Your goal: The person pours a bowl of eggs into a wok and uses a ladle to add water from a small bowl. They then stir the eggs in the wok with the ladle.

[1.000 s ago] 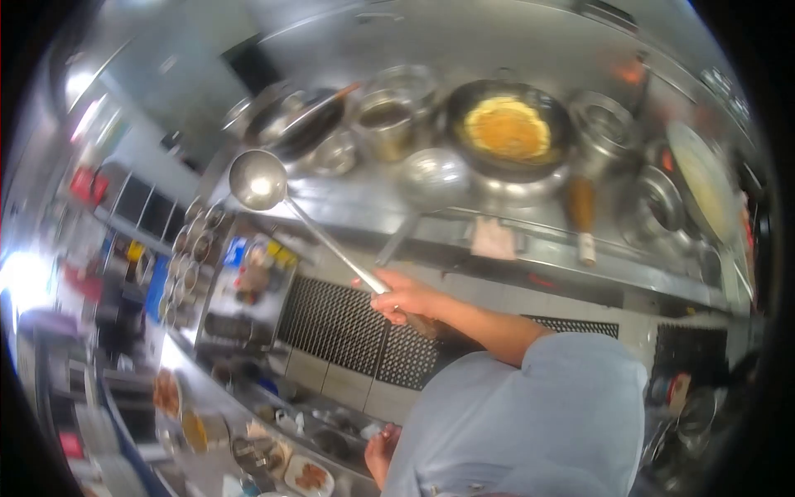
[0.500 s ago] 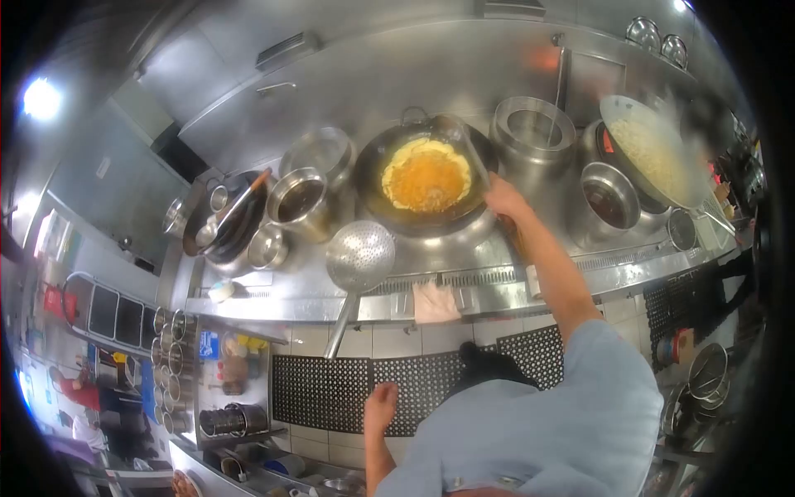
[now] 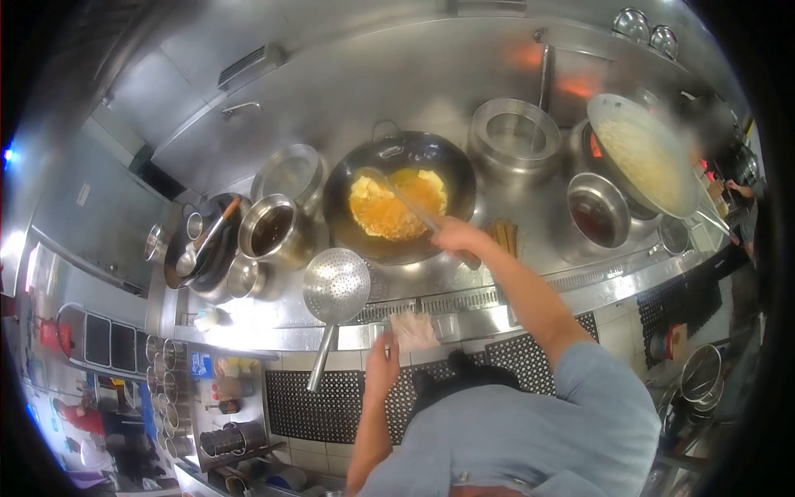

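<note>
My right hand (image 3: 457, 235) is closed around the handle of a ladle (image 3: 411, 205), whose head rests in the food in a dark wok (image 3: 460, 186). Orange-yellow egg (image 3: 397, 217) lies there, its edge broken up on the far side. My left hand (image 3: 382, 361), fingers curled, is at the counter's front edge, just left of a pale cloth (image 3: 414, 331). Whatever its fingers may hold is too small to make out. A perforated strainer (image 3: 336, 286) lies left of the wok, its handle jutting past the edge.
Left of the wok stand a pot of dark liquid (image 3: 272, 229), a small metal pot (image 3: 245, 277) and another wok (image 3: 217, 263). To the right are a lidded pot (image 3: 515, 137), a second liquid-filled pot (image 3: 598, 211) and a tilted pan of pale food (image 3: 644, 157).
The ladle head has swung from the wok's far rim into the egg, breaking its round shape. My left hand has risen from below to the counter edge. The whole view has shifted slightly.
</note>
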Action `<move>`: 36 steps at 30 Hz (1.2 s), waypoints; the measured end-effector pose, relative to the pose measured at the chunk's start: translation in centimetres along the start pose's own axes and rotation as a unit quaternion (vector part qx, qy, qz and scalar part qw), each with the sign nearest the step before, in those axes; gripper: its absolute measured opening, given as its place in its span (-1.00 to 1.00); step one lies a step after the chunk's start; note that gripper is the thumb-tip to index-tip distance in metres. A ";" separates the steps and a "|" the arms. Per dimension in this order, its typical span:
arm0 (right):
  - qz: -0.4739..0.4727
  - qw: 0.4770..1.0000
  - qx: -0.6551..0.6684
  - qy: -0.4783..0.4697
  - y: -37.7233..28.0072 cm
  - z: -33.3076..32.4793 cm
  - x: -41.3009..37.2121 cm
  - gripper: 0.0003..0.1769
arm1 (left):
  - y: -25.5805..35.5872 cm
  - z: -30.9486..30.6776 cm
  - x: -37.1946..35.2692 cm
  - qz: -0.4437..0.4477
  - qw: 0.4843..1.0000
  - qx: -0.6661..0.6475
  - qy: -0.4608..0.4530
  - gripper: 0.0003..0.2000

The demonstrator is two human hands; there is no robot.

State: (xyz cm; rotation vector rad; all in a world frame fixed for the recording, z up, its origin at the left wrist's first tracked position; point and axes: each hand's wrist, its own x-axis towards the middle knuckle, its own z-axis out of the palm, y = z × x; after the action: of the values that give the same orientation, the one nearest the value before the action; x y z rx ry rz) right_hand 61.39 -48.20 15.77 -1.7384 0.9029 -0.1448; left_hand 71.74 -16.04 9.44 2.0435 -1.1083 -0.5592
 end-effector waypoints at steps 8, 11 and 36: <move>-0.011 0.983 -0.178 -0.029 -2.9 0.9 -6.2 -0.31 | 8.2 1.5 13.8 0.268 0.953 0.132 0.050 -0.80; -0.006 0.981 -0.194 -0.029 -2.1 1.2 -7.3 -0.29 | 8.3 2.4 16.0 0.238 0.945 0.225 -0.012 -0.84; 0.063 0.884 -0.458 0.068 -0.1 -1.6 -19.0 -0.20 | 5.3 3.5 17.8 0.243 0.942 0.233 0.010 -0.88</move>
State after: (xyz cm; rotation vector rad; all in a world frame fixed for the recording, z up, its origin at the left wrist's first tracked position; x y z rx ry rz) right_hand 47.34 -37.42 22.81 -2.5444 1.3070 0.3072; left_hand 76.11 -34.42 10.75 2.0261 -1.7902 -0.0220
